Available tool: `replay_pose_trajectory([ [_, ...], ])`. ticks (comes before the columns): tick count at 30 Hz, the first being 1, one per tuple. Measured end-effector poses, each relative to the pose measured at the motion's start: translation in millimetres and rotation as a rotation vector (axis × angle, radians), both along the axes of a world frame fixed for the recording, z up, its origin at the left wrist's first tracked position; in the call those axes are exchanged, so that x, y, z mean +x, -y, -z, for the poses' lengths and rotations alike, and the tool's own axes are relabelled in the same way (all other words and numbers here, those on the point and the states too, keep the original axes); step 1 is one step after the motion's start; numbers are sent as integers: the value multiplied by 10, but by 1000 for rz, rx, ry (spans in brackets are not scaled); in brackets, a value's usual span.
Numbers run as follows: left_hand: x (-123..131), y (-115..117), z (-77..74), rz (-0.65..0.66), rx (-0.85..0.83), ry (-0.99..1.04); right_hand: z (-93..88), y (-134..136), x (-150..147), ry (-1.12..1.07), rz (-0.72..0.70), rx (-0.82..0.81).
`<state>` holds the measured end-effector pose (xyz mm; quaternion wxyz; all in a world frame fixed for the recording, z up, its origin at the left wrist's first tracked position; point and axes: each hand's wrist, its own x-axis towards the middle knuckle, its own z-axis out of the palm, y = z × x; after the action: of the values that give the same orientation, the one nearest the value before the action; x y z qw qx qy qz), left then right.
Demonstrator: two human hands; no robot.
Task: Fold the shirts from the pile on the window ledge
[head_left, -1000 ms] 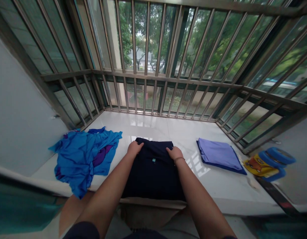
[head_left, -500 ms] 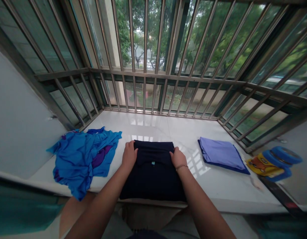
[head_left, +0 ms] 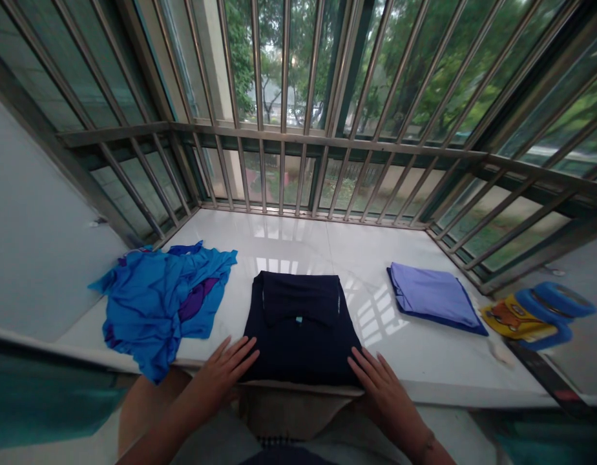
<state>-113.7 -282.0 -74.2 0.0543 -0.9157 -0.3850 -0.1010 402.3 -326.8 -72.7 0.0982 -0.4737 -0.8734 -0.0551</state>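
Note:
A dark navy garment (head_left: 303, 355) lies partly folded on the white sill in front of me, its far end turned over toward me. A small teal tag shows near the middle of it. My left hand (head_left: 230, 363) lies flat with fingers spread, its fingertips on the garment's near left corner. At the near right corner, my right hand (head_left: 376, 374) rests with its fingers stretched out and touching the cloth edge. Neither hand grips anything.
A crumpled blue and purple clothing pile (head_left: 157, 303) lies at the left. To the right is a folded lavender and navy stack (head_left: 434, 297), beside a yellow and blue jar (head_left: 535, 313). Metal window bars (head_left: 322, 139) bound the back of the white sill (head_left: 298, 236).
Both hands have let go of the garment's far folded corners and moved back toward me to its near corners, with fingers now spread. The fold lies flat on the garment.

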Motion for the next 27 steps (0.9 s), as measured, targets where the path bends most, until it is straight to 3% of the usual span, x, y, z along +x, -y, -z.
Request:
replay_pose_trajectory([
  [6,-150,54,120,13,254,-34,33,91,241,34,-21,219],
  [12,-126,-27,108,76,219,158,-168,-27,237,-67,-76,132],
  [16,-78,-74,-23,76,78,328,-462,-102,173,-201,-25,-109],
  [24,-100,121,-488,-95,-533,654,-1008,-47,114,-562,59,-786],
  [27,-89,-53,-698,-152,-669,789,-1111,-265,77,-695,74,-892],
])
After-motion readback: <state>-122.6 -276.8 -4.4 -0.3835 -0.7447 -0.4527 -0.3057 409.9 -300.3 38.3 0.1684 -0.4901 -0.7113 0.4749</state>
